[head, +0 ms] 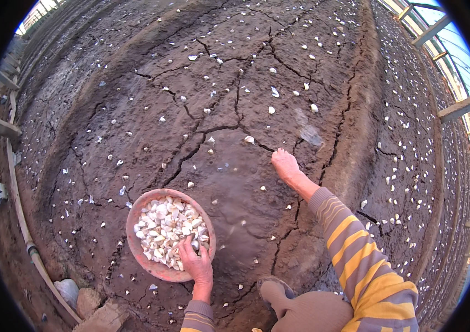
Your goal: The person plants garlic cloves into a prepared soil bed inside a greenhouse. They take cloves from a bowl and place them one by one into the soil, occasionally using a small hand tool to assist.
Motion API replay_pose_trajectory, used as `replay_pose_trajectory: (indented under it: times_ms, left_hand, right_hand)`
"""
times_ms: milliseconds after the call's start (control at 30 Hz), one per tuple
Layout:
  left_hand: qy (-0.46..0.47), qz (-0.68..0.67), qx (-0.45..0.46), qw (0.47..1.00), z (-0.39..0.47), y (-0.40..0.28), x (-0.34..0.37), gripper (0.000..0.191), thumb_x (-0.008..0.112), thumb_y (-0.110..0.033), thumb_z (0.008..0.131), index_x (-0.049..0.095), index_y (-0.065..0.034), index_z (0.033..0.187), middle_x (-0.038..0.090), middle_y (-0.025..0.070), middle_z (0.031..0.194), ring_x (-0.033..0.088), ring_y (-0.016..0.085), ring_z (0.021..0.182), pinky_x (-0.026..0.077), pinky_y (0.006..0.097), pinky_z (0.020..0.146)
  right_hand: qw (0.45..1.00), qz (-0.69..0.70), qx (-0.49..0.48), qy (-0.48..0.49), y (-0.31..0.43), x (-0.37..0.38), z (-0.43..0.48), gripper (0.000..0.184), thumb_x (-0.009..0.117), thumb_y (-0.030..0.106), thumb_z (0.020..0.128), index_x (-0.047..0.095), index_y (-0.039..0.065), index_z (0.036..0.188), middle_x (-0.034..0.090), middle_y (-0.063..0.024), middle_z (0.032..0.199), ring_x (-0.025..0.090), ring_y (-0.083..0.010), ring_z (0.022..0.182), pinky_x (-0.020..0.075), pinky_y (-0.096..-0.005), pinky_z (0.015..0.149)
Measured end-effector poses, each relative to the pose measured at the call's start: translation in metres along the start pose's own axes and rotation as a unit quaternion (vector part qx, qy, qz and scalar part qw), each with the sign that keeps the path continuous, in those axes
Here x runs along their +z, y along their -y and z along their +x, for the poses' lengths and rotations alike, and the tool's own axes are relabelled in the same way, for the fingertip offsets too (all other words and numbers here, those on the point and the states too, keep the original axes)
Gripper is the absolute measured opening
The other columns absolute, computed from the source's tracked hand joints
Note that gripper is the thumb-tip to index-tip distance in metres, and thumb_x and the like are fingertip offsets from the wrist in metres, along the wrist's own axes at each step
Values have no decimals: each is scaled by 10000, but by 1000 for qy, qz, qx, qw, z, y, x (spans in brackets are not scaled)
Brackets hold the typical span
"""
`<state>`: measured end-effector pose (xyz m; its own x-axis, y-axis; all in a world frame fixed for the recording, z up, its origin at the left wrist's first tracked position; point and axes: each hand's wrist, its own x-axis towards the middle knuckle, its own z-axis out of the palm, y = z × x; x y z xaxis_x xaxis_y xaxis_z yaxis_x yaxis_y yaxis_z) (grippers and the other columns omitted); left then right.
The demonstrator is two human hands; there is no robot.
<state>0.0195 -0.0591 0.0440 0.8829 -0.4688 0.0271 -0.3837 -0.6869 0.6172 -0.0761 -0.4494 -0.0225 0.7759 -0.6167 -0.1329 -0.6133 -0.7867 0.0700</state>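
A round reddish bowl (135,253) full of garlic cloves (164,232) rests on cracked brown soil (235,199). My left hand (195,261) reaches over its near right rim, its fingers down among the cloves; whether it grips any is hidden. My right hand (285,165) is at the soil up and to the right of the bowl, fingertips bunched together beside a crack; what lies between them, if anything, cannot be seen. Just left of it a larger clove (249,140) sits on the soil, and many single cloves are scattered over the bed.
Raised soil ridges (357,124) run along both sides of the bed. At the left lies a long hose or strip (19,195), with stones (89,302) near its lower end. A scrap of clear plastic (311,135) lies beyond my right hand. Posts (463,106) stand at the right edge.
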Motion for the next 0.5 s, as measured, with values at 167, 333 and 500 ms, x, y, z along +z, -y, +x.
replay_pose_trajectory:
  times_ms: [167, 333, 500]
  left_hand:
    - [1, -4, 5, 1000, 1, -4, 0, 426, 645, -40, 764, 563, -17, 1180, 528, 178, 1145, 520, 387, 1096, 426, 471, 925]
    - [-5, 10, 3, 1000, 1, -3, -2, 428, 652, -39, 752, 568, -15, 1171, 539, 170, 1135, 526, 384, 1086, 433, 469, 918]
    - [-4, 10, 0, 1000, 3, -4, -1, 414, 661, -52, 753, 575, -5, 1155, 543, 166, 1123, 532, 381, 1067, 443, 466, 901]
  right_hand:
    - [987, 157, 24, -25, -28, 5, 6, 87, 568, 68, 809, 588, -6, 850, 635, -234, 882, 639, -418, 871, 525, -501, 757]
    - [965, 253, 37, -58, 10, -31, 46, 148, 614, 123, 835, 595, 25, 945, 614, -211, 969, 626, -400, 932, 514, -494, 792]
    - [944, 316, 72, -67, 40, -27, 74, 231, 644, 182, 866, 578, 59, 1050, 573, -186, 1032, 608, -406, 964, 501, -483, 798]
